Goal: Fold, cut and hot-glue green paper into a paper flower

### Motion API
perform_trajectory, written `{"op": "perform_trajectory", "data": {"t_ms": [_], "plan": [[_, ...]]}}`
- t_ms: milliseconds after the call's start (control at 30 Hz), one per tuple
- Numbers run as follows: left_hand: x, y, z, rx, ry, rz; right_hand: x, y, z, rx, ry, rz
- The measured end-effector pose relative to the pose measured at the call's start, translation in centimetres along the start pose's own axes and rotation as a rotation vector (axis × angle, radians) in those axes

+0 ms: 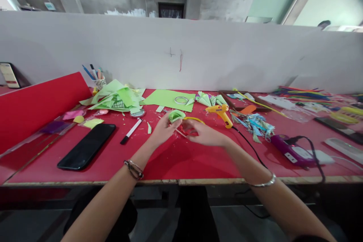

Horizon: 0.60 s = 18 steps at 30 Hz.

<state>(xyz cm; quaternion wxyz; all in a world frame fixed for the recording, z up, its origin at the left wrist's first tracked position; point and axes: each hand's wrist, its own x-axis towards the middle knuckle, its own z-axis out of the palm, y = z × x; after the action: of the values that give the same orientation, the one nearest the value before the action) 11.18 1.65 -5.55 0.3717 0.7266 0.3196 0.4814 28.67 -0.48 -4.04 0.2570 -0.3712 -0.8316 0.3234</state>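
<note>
Above the middle of the red table, my left hand (166, 129) is closed around a coil of light green paper (176, 116), wound in layers like a rosette. My right hand (202, 133) is close to it on the right, its fingers curled in beside the coil. A thin pale stick (181, 133) shows between the two hands; which hand grips it is unclear. Just behind my right fingers lies a yellow curved strip (195, 119), partly hidden. A yellow hot glue gun (219, 112) rests on the table to the right, its black cord running toward the front edge.
Green paper scraps (119, 96) are heaped at back left, beside a green sheet (161, 98) with a ring (181, 100). A black phone (87, 146) and a marker (131, 131) lie left. At right are blue ribbon scraps (258, 124) and a purple power strip (295, 153).
</note>
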Motion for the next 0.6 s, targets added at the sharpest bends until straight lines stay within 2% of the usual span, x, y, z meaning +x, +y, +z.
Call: {"op": "perform_trajectory", "data": {"t_ms": [100,167,233,267,300,333,400,500,600], "plan": [[-1.1,1.1,-1.0,0.183,-0.030,0.069,-2.8,0.2,-2.1,-0.110,0.060,0.103],[-2.1,1.5,-1.4,0.254,-0.045,0.110,-4.6,1.6,-3.3,-0.201,0.269,0.238],[-2.8,1.6,-1.6,0.280,-0.043,0.139,-5.9,3.8,-4.2,-0.383,0.604,0.378],[-3.1,1.6,-1.6,0.283,-0.041,0.146,-6.3,5.0,-4.4,-0.491,0.722,0.460],[-3.3,1.7,-1.6,0.284,-0.037,0.148,-6.4,6.1,-4.5,-0.581,0.772,0.521],[-3.4,1.7,-1.6,0.285,-0.036,0.147,-6.5,7.1,-4.5,-0.641,0.777,0.556],[-3.4,1.9,-1.5,0.284,-0.033,0.156,-6.1,8.4,-4.2,-0.698,0.695,0.609],[-3.3,2.0,-1.4,0.278,-0.014,0.206,-5.0,9.1,-3.6,-0.721,0.605,0.636],[-3.3,1.7,-1.4,0.252,0.047,0.198,-4.4,9.0,-3.6,-0.836,0.660,0.649]]}}
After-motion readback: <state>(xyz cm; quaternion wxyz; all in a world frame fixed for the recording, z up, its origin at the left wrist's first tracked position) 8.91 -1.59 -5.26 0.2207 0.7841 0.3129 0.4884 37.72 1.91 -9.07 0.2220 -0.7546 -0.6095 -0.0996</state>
